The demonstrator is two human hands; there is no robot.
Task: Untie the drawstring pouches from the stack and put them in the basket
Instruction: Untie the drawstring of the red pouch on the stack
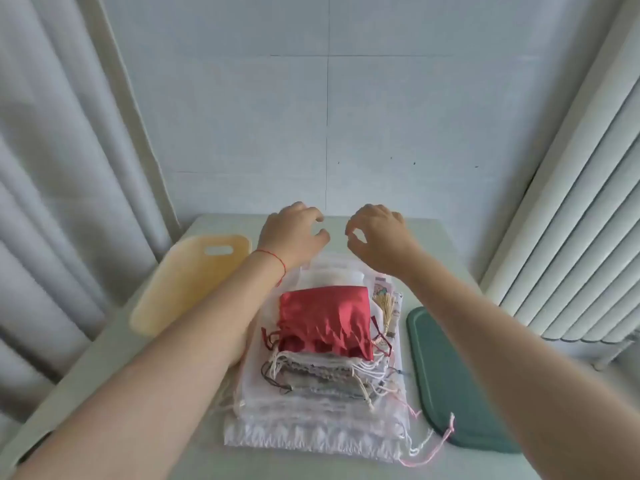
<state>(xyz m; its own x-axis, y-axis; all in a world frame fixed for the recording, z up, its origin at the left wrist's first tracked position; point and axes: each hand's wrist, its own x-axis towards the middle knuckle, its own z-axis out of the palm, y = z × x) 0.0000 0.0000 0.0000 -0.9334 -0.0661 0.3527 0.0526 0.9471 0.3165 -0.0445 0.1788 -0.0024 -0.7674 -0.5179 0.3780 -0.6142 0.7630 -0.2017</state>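
Head view: our left hand point(291, 233) and right hand point(379, 237) hover loosely curled, holding nothing, beyond the stack point(322, 368) on the counter point(450, 251). Red pouch point(325, 322) tops it; we should pinch its cords first.

Pouch stack point(322, 386) between two boards point(188, 285) point(460, 386) on table point(429, 237)

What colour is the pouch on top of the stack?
Red, a shiny satin-like red pouch with dark red drawstrings, seen clearly in the head view.
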